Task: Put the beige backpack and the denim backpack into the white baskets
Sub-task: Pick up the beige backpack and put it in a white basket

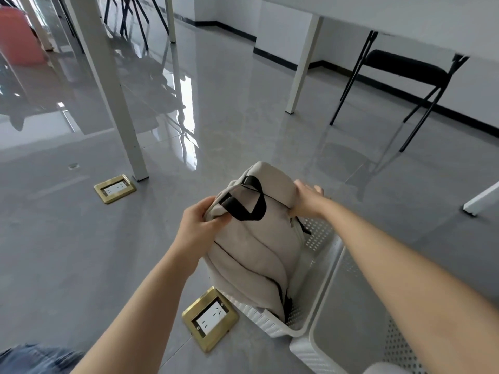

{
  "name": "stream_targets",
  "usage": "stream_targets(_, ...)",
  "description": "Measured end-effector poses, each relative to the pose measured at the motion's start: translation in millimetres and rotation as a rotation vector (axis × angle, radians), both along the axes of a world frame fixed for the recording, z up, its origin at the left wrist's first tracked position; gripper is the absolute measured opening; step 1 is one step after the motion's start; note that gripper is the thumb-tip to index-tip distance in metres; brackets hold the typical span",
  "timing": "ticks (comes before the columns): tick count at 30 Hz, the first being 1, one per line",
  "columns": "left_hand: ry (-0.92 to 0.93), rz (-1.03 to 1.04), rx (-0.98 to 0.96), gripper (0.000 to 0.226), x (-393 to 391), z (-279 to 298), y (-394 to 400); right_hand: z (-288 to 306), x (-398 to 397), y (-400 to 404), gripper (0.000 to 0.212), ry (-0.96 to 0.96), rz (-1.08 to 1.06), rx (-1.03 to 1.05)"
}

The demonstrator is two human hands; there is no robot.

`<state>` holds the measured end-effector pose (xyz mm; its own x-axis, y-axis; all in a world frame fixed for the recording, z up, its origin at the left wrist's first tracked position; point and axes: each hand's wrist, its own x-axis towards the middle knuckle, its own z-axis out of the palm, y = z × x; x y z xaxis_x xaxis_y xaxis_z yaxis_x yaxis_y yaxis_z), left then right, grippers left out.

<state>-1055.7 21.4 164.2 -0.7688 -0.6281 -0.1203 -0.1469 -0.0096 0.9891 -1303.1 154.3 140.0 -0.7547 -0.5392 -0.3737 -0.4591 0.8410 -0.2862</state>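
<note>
The beige backpack (pixel 253 247) with black straps stands upright, its lower part inside a white perforated basket (pixel 318 292) on the floor. My left hand (pixel 199 225) grips the bag's top left corner. My right hand (pixel 307 198) holds the top right side, fingers partly spread. A second white basket (pixel 359 319) sits right beside the first, at the lower right. A blue denim patch (pixel 35 357) shows at the bottom left corner; whether it is the denim backpack I cannot tell.
Two brass floor sockets (pixel 210 318) (pixel 115 188) sit in the grey tiled floor. White table legs (pixel 118 109) (pixel 302 66) stand ahead, a black folding chair (pixel 399 76) at the right, a red object (pixel 19 36) at the far left.
</note>
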Motion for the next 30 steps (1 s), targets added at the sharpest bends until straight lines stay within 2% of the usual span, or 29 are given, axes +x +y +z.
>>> stream_targets(3, 0.028, 0.112, 0.053, 0.016, -3.5, -0.8, -0.1, 10.5, 12.4, 25.8, 0.060, 0.014, -0.022, -0.020)
stream_targets(5, 0.043, 0.160, 0.077, 0.016, -6.4, -1.2, -1.8, 32.4, 16.3, 36.7, 0.050, 0.112, -0.010, -0.129)
stream_targets(8, 0.072, 0.176, 0.059, 0.023, -13.3, -2.7, -2.4, 82.6, 19.3, 37.5, 0.037, 0.293, -0.046, -0.398)
stream_targets(12, 0.080, 0.206, 0.042, 0.021, -22.7, -5.5, -0.9, 143.2, 44.3, 26.9, 0.038, 0.366, 0.027, -0.550)
stream_targets(14, 0.086, 0.242, 0.061, 0.023, -24.5, -7.6, -2.1, 148.9, 58.6, 24.7, 0.037, 0.409, 0.040, -0.501)
stream_targets(17, 0.092, 0.267, 0.099, 0.022, -22.6, -9.3, -4.8, 122.5, 69.9, 26.2, 0.037, 0.532, 0.009, -0.193)
stream_targets(21, 0.107, 0.235, 0.120, 0.020, -21.1, -7.0, -4.0, 44.3, 75.0, 33.7, 0.074, 0.484, -0.035, 0.050)
stream_targets(23, 0.106, 0.234, 0.138, 0.017, -20.5, -5.7, -3.5, 10.4, 73.9, 37.3, 0.092, 0.398, -0.099, 0.173)
stream_targets(26, 0.100, 0.228, 0.176, 0.012, -20.2, -5.4, -4.3, -15.9, 75.9, 38.3, 0.101, 0.056, -0.225, 0.289)
stream_targets(27, 0.096, 0.226, 0.187, 0.012, -20.5, -5.6, -4.6, -17.0, 80.1, 35.7, 0.096, -0.074, -0.249, 0.309)
stream_targets(28, 0.088, 0.225, 0.196, 0.013, -20.7, -5.5, -4.7, -18.6, 84.8, 31.9, 0.081, -0.222, -0.265, 0.285)
stream_targets(30, 0.083, 0.215, 0.210, 0.016, -22.3, -4.1, -4.0, -23.2, 93.6, 24.5, 0.049, -0.485, -0.306, 0.103)
